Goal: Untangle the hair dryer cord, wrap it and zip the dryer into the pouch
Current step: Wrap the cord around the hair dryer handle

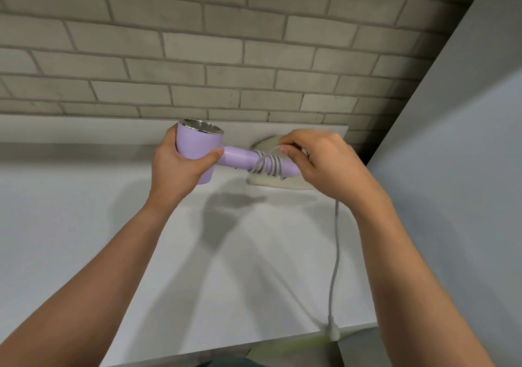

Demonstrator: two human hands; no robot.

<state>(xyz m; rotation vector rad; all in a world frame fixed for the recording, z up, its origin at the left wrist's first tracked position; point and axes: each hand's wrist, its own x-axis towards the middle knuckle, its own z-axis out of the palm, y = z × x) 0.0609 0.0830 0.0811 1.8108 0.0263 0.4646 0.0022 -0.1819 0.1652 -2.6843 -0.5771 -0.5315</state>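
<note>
A lilac hair dryer (197, 147) with a chrome rim is held above the white table. My left hand (176, 160) grips its barrel, thumb in front. Its handle points right, with several turns of grey cord (268, 163) wound around it. My right hand (319, 159) pinches the cord at the handle's end. The loose cord (335, 253) hangs down from under that hand to the plug (333, 331) at the table's front edge. A beige pouch (282, 183) lies on the table behind the handle, largely hidden by the dryer and my right hand.
The white table (226, 253) runs along a grey brick wall (226, 56). A pale panel (466, 169) rises on the right beside the table's edge. The table's front edge crosses the bottom of the view.
</note>
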